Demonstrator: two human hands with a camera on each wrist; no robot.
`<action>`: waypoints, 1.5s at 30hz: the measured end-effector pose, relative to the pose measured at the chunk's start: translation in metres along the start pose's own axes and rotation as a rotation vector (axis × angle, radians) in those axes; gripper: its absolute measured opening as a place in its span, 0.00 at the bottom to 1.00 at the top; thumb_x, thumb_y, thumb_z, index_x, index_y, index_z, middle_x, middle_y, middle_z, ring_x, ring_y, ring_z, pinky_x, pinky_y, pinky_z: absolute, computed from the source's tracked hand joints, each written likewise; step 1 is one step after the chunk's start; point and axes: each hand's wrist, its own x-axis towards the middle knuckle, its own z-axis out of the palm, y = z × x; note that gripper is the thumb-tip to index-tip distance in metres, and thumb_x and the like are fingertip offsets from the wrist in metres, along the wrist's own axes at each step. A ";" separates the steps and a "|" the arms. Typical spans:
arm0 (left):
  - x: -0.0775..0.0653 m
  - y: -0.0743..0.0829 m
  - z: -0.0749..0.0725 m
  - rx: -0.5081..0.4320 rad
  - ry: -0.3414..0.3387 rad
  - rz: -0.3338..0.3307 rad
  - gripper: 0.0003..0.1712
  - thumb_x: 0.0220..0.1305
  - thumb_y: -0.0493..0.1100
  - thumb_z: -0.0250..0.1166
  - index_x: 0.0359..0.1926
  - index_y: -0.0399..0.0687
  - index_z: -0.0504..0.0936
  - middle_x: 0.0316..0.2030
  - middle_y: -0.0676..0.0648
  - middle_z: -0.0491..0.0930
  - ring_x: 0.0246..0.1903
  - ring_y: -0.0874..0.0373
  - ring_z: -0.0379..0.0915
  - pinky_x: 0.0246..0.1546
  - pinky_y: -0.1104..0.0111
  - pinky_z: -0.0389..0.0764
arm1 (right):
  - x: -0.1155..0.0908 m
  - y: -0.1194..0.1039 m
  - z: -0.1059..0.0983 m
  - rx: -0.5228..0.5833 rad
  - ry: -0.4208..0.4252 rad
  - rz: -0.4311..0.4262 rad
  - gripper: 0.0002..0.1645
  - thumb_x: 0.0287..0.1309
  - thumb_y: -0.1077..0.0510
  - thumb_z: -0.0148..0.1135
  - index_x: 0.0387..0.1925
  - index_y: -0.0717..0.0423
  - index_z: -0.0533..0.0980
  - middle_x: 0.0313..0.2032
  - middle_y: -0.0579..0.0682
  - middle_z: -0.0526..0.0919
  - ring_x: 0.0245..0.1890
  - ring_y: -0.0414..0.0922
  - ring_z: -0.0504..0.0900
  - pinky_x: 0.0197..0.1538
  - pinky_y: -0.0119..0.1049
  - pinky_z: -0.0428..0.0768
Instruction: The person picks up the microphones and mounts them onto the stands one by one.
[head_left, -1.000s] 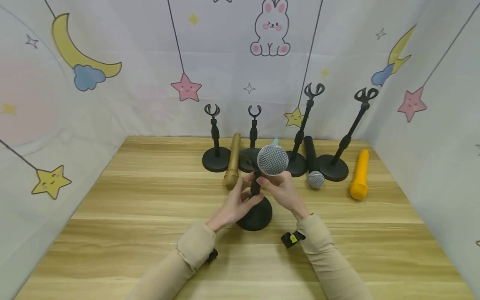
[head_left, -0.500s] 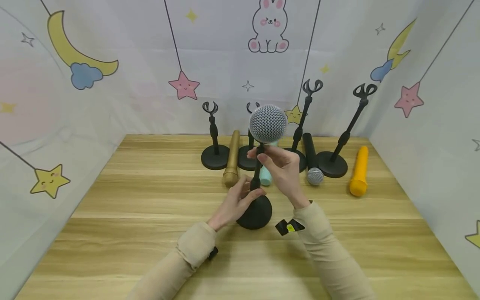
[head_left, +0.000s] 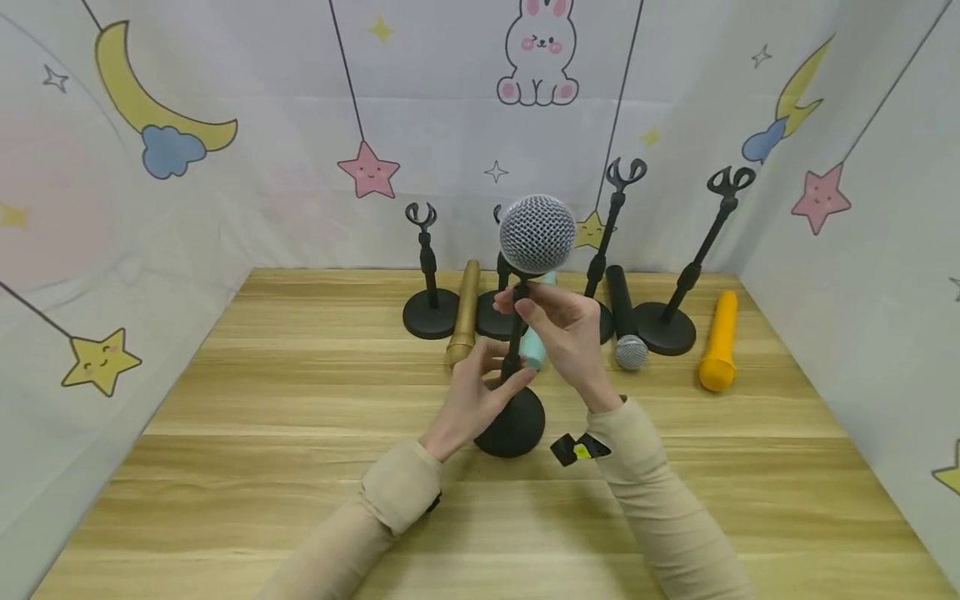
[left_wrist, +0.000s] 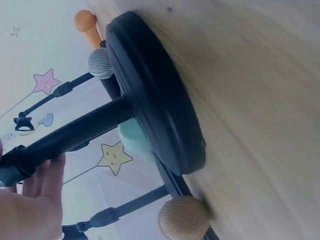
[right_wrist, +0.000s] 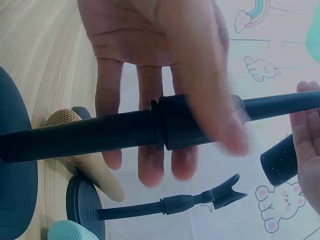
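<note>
A black microphone stand (head_left: 510, 425) stands upright on the table, and a microphone with a silver mesh head (head_left: 537, 234) is at its top, facing the head camera. My left hand (head_left: 476, 396) is around the knob (right_wrist: 180, 122) halfway up the pole, thumb in front and fingers behind; the thumb is blurred in the right wrist view. Higher up, my right hand (head_left: 566, 333) pinches the upper pole just below the microphone. The stand's round base (left_wrist: 155, 95) rests on the table in the left wrist view. The microphone's handle is mostly hidden in the head view.
Several black stands with bare clips, such as the left one (head_left: 431, 313) and right one (head_left: 665, 329), line the table's back (head_left: 300, 375). Among them lie a gold microphone (head_left: 467, 310), a mint one (head_left: 534, 348), a black one (head_left: 620, 304) and an orange one (head_left: 718, 342).
My right hand has risen with the microphone and upper pole, so the stand is taller. The base has stayed put. My left hand has shifted slightly up on the knob.
</note>
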 end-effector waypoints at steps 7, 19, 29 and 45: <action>0.001 -0.002 -0.003 0.045 0.059 0.165 0.14 0.53 0.32 0.62 0.43 0.35 0.75 0.40 0.39 0.75 0.37 0.48 0.78 0.33 0.68 0.81 | 0.001 -0.003 0.001 0.008 -0.029 0.028 0.12 0.57 0.66 0.53 0.40 0.70 0.76 0.35 0.54 0.83 0.37 0.50 0.82 0.48 0.46 0.77; 0.002 -0.009 -0.015 -0.086 -0.197 0.019 0.21 0.61 0.34 0.55 0.55 0.39 0.63 0.48 0.38 0.76 0.44 0.49 0.77 0.42 0.58 0.79 | 0.001 -0.002 0.000 -0.012 -0.039 0.042 0.12 0.59 0.65 0.52 0.40 0.69 0.76 0.36 0.53 0.83 0.37 0.49 0.82 0.49 0.45 0.77; 0.002 -0.007 -0.012 -0.011 -0.131 0.103 0.11 0.59 0.33 0.57 0.43 0.35 0.68 0.39 0.38 0.80 0.38 0.51 0.80 0.40 0.69 0.79 | 0.000 -0.003 0.000 -0.013 -0.030 0.049 0.11 0.59 0.65 0.52 0.40 0.68 0.76 0.35 0.54 0.83 0.36 0.49 0.82 0.48 0.45 0.77; 0.002 -0.036 -0.010 0.038 -0.171 0.013 0.17 0.58 0.47 0.59 0.47 0.50 0.67 0.40 0.46 0.81 0.41 0.59 0.79 0.41 0.68 0.79 | -0.008 0.005 0.001 -0.021 -0.078 0.083 0.13 0.60 0.61 0.51 0.43 0.66 0.74 0.39 0.61 0.80 0.42 0.51 0.80 0.51 0.45 0.75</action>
